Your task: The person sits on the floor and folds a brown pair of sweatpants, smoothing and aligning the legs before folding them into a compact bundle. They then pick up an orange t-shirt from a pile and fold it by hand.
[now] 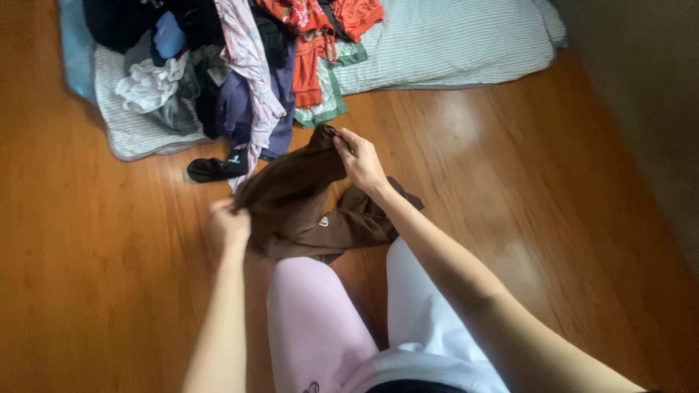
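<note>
Both hands grip one dark brown soft cloth garment (295,200) above the wooden plank floor (510,182). The left hand (228,225) is closed on the garment's lower left edge, its fingers wrapped into the fabric and mostly hidden from view. The right hand (359,160) pinches the garment's top corner between thumb and fingers, wrist bent, forearm stretched out from the lower right. Between the two hands the cloth hangs taut along its upper edge; the rest sags in folds and rests on the floor just past the pale pink trousers (320,327) on the person's knees. A small light patch shows on the garment, too small to make out. Beyond the garment lies a heap of mixed coloured clothes (233,65) on a striped grey-white mattress (451,44), both cut off by the top edge. A black sock (211,169) lies left of the garment.
</note>
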